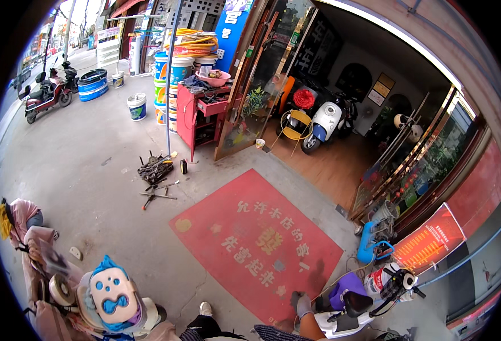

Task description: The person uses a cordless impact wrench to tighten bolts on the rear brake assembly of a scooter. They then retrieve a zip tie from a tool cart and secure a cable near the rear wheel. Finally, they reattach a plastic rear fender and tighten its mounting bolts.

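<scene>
My right hand (302, 304), in a grey glove, is at the lower right over the edge of a red mat (250, 210). Its fingers look curled; what they hold, if anything, is too small to make out. Just right of it stands a small white scooter (341, 322) with a black seat (357, 302) and a purple item (344, 288). A thin yellowish hose or cord runs close by the hand. My left hand is not in view. At lower left is another scooter with a padded, blue-edged seat cover (111, 292). My white shoe (205, 308) shows at the bottom.
A person in pink (26, 213) crouches at far left. Tools (155, 173) lie on the concrete. A red cabinet (185, 113) stands beside stacked buckets and an open glass doorway, with scooters (325, 122) inside. A blue compressor-like item (367, 241) and a red poster (429, 241) are at right.
</scene>
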{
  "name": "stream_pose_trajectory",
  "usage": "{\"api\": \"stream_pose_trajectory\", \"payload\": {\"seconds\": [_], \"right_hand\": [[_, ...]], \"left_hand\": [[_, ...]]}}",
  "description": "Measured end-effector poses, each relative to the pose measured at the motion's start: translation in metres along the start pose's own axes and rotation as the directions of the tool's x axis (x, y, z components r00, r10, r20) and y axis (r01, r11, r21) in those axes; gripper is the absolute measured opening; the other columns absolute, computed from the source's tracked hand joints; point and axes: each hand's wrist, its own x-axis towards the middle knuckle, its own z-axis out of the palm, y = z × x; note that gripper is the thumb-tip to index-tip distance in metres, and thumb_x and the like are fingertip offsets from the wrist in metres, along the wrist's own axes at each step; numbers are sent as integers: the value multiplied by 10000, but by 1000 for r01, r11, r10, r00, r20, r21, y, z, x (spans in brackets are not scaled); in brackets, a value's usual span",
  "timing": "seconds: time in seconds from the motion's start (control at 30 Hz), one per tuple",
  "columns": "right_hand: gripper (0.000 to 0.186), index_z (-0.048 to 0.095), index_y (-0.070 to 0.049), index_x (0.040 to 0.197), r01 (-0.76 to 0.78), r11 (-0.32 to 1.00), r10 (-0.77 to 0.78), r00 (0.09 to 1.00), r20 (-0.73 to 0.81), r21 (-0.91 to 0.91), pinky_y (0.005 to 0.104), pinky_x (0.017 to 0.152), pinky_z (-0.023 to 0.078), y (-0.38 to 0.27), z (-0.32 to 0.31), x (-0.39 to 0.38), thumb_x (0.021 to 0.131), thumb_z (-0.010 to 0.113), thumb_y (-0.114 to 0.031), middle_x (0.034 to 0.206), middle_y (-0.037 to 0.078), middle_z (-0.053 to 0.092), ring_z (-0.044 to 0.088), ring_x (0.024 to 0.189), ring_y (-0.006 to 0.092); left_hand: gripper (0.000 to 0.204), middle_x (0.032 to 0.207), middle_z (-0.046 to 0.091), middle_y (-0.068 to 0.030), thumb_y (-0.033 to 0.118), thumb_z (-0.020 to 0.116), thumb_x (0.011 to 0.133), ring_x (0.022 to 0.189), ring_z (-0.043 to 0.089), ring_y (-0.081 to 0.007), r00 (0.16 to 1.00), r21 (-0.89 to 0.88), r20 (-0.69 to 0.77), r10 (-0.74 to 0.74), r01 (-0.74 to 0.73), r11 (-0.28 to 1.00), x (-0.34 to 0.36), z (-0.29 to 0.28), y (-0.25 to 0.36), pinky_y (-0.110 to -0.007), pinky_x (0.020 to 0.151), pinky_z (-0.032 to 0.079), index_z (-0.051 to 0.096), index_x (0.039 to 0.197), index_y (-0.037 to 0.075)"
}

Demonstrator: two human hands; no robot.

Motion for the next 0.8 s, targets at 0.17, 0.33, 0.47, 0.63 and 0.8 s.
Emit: {"api": "stream_pose_trajectory", "payload": {"seconds": [0.17, 0.33, 0.47, 0.63, 0.8], "right_hand": [[384, 650, -35, 896, -96, 963, 111, 993, 45, -251, 439, 700, 486, -74, -30, 44, 879, 498, -387, 855, 202, 680, 656, 811, 350], [371, 628, -72, 899, -206, 933, 295, 908, 298, -294, 439, 643, 473, -104, 54, 156, 891, 469, -407, 840, 187, 670, 641, 762, 335], [362, 611, -101, 901, -255, 927, 363, 800, 478, -276, 440, 597, 461, -154, 136, 283, 900, 446, -423, 828, 175, 662, 629, 722, 322], [351, 590, -138, 904, -364, 898, 434, 639, 635, -248, 440, 540, 447, -246, 182, 495, 911, 417, -443, 814, 159, 652, 614, 673, 307], [345, 564, -126, 898, -467, 753, -2, 703, 711, 464, 428, 482, 429, -479, 243, 731, 922, 407, -433, 748, 138, 621, 579, 580, 284]], "left_hand": [[134, 758, 631, -102, 125, 582, 893, 614, 572, -209, 895, -71, 128, 426, -420, 905, 28, 142, 243, -334, 559, 471, 626, 927, 4], [191, 858, 648, -71, 158, 571, 947, 749, 582, -155, 630, -54, 218, 745, -755, 654, 7, 278, 477, -279, 683, 465, 632, 1046, 7], [210, 797, 631, -86, 201, 538, 938, 704, 587, -186, 777, -178, 100, 621, -600, 780, 123, 267, 498, -318, 651, 484, 629, 983, 18], [230, 814, 643, -95, 236, 536, 928, 695, 588, -207, 961, -108, -227, 160, -188, 976, 140, 298, 430, -335, 640, 479, 628, 989, 35], [230, 812, 649, -84, 248, 549, 925, 691, 590, -193, 963, -239, -266, 40, -106, 965, 138, 395, 486, -321, 624, 464, 629, 1004, 47]]}}
